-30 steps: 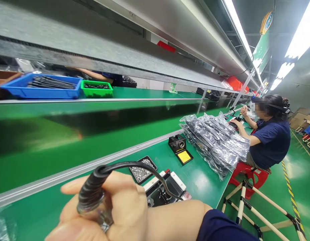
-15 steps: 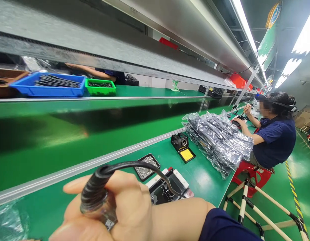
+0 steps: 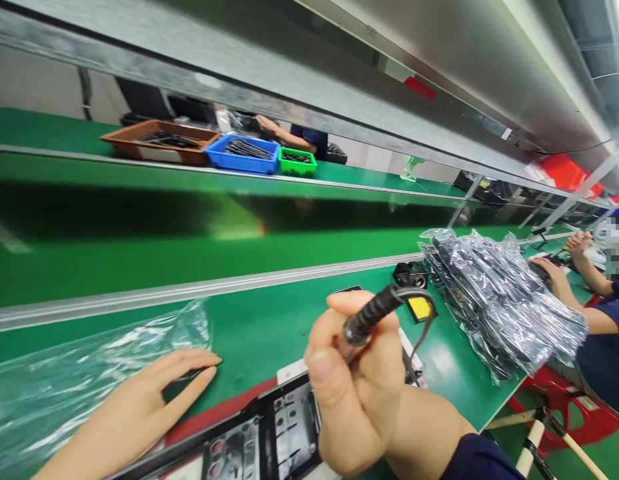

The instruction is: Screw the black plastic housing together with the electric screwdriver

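Observation:
My right hand (image 3: 359,387) is closed around the handle of a soldering iron (image 3: 372,317). Its black ribbed cable sleeve sticks up out of the fist, and the cord loops off to the right; its tip is hidden. Below lies a long black housing (image 3: 262,430) with grey plates and holes, partly covered by my right hand. To its left, my left hand (image 3: 159,393) rests low with fingers stretched out, beside the housing and over a clear plastic bag (image 3: 114,363). A dark patch shows between thumb and forefinger; I cannot tell what it is.
A black iron stand with yellow sponge (image 3: 418,309) is behind my right hand. Bagged dark parts (image 3: 494,293) are piled to the right, near a seated co-worker (image 3: 607,320). Brown (image 3: 159,152), blue (image 3: 242,163) and green (image 3: 297,168) bins stand on the far ledge.
The view has swung left. My right hand with the soldering iron now appears farther right and higher. My left hand, the plastic bag and more of the housing have come into sight.

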Tool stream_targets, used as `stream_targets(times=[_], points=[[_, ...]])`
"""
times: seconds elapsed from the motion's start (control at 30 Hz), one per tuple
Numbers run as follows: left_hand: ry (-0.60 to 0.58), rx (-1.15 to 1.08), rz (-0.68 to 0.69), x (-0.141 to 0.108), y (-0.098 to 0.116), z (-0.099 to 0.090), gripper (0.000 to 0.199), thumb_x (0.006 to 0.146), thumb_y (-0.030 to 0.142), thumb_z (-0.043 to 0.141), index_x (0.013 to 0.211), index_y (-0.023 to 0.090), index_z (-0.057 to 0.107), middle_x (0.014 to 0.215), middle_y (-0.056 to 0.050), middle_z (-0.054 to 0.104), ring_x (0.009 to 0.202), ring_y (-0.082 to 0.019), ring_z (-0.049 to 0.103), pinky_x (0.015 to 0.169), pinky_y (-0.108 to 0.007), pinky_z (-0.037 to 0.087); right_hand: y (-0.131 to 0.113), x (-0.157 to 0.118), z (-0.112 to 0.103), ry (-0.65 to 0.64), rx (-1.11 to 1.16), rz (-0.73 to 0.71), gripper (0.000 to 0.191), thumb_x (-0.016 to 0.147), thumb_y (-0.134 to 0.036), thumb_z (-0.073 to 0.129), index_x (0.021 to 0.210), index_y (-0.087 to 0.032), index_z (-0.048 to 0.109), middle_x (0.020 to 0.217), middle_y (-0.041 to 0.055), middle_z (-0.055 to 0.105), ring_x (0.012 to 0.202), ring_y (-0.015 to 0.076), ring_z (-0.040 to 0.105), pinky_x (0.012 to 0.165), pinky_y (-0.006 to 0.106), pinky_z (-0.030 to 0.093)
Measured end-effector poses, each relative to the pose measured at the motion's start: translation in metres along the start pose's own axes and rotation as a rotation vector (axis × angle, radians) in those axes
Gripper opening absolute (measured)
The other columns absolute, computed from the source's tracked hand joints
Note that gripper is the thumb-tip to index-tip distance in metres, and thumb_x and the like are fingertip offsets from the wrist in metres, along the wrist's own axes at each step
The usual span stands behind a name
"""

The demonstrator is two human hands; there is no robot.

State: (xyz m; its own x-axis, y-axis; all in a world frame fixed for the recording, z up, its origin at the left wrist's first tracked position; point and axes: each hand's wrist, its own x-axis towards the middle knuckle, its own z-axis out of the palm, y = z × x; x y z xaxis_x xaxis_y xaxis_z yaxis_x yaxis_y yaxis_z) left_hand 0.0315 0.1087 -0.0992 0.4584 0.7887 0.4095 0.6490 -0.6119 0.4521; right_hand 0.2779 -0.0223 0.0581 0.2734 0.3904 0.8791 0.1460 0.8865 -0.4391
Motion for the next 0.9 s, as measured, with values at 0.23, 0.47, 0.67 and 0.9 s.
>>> stream_targets(times=[0.23, 0.47, 0.67, 0.9], points=[[-0.119, -0.098, -0.061, -0.007, 0.009, -0.003, 0.061, 0.096, 0.075, 0.044, 0.099, 0.024, 0.076, 0.109, -0.007, 0.077, 0.105, -0.023, 0.072, 0.1, -0.045, 0.061, -0.014, 0.006, -0.008, -0.115, 0.066, 0.096, 0.026, 0.123, -0.024, 0.048, 0.148, -0.025, 0.05, 0.087, 0.0006, 0.046, 0.072, 0.0133, 0.05, 0.068, 0.023, 0.044], [-0.159, -0.146, -0.069, -0.012, 0.009, 0.0, 0.043, 0.101, 0.057, 0.055, 0.105, 0.018, 0.072, 0.111, -0.008, 0.073, 0.108, -0.023, 0.069, 0.103, -0.049, 0.057, -0.018, 0.008, -0.007, -0.127, 0.072, 0.097, 0.024, 0.122, -0.018, 0.047, 0.146, -0.02, 0.048, 0.085, 0.0, 0.043, 0.072, 0.0129, 0.047, 0.065, 0.024, 0.036], [-0.172, -0.157, -0.078, -0.014, 0.009, 0.001, 0.031, 0.101, 0.047, 0.062, 0.106, 0.018, 0.071, 0.113, -0.007, 0.072, 0.111, -0.023, 0.067, 0.104, -0.049, 0.056, -0.019, 0.006, -0.009, -0.12, 0.06, 0.093, 0.026, 0.12, -0.014, 0.047, 0.145, -0.02, 0.05, 0.086, 0.0003, 0.042, 0.073, 0.0133, 0.047, 0.066, 0.024, 0.038], [-0.177, -0.168, -0.079, -0.013, 0.013, -0.001, 0.03, 0.101, 0.046, 0.062, 0.105, 0.017, 0.07, 0.111, -0.007, 0.071, 0.108, -0.023, 0.068, 0.101, -0.047, 0.057, -0.016, 0.002, -0.011, -0.095, 0.043, 0.116, 0.029, 0.118, -0.01, 0.045, 0.145, -0.02, 0.049, 0.087, 0.0011, 0.046, 0.074, 0.0142, 0.048, 0.067, 0.024, 0.039]])
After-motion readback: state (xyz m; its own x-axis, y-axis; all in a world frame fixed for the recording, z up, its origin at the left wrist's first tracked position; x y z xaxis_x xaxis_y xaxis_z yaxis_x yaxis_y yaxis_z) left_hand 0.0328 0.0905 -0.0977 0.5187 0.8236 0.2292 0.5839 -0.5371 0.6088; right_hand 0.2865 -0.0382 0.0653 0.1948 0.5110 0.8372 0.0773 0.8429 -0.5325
